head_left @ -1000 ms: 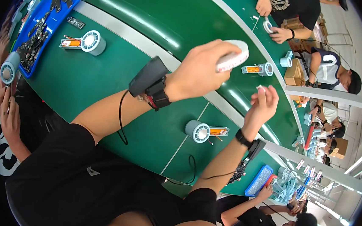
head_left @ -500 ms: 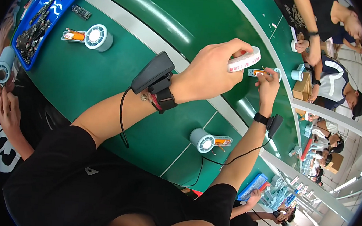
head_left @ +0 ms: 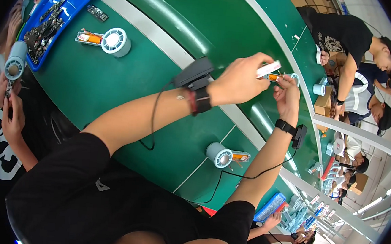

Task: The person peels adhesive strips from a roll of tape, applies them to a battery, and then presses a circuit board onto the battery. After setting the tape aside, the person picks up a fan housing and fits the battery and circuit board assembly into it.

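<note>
My left hand (head_left: 239, 82) is closed round a white roll of tape (head_left: 269, 69), held edge-on above the bench. Just beside it, my right hand (head_left: 288, 99) pinches a small light-blue fan with an open handle (head_left: 295, 78). An orange battery (head_left: 272, 77) shows in that handle. The roll overlaps the handle's left end in view; whether they touch I cannot tell. Nearer to me lies another light-blue fan (head_left: 219, 155) with an orange battery in its handle. A similar fan (head_left: 116, 42) rests at the left of the bench.
A blue tray (head_left: 66, 18) of dark circuit boards stands at the far left, with one loose board (head_left: 97, 13) beside it. A cable (head_left: 218, 181) runs from my right wrist. At left, a co-worker's hands (head_left: 15, 112) hold another fan. More people work across the bench.
My left hand has moved right, bringing the tape roll closer to the fan's handle and turning it edge-on. My right hand has shifted slightly down with the fan.
</note>
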Motion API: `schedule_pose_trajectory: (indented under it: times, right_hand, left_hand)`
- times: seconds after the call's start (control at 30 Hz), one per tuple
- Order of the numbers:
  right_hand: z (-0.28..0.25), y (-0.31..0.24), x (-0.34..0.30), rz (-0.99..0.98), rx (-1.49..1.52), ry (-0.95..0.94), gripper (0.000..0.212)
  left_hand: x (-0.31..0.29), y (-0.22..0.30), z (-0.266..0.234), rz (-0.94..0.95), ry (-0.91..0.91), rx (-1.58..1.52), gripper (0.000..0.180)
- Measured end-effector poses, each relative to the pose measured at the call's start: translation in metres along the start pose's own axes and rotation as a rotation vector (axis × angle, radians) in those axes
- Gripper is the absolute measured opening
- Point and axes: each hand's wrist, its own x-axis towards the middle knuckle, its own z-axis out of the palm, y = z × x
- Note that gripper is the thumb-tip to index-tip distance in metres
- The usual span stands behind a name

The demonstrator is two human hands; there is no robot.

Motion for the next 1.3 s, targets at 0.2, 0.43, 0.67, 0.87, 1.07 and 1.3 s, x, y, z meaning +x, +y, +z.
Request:
schedule_pose_trajectory:
  times: [0.2,0.43,0.67,0.87,1.07,1.3]
  right_hand:
    - [0.009,0.003,-0.013,-0.156,0.256,0.077,0.032]
    - [0.015,-0.027,-0.008,-0.334,0.101,0.108,0.034]
    - [0.031,-0.046,0.021,-0.415,0.095,0.002,0.034]
    - [0.046,-0.046,0.039,-0.284,0.024,-0.056,0.033]
    - [0.086,-0.033,0.025,-0.307,0.026,-0.080,0.033]
    - [0.111,-0.022,0.015,-0.329,-0.142,0.061,0.034]
  left_hand:
    - [0.061,-0.033,0.029,0.362,-0.075,0.651,0.050]
    - [0.013,-0.056,0.042,0.589,-0.218,0.856,0.046]
    - [0.001,-0.030,0.016,0.492,-0.404,0.750,0.039]
    - [-0.031,0.017,0.005,0.332,-0.919,0.495,0.034]
    - [0.034,-0.050,-0.002,0.523,0.068,0.810,0.013]
    - [0.036,-0.069,-0.018,0.406,-0.100,0.848,0.021]
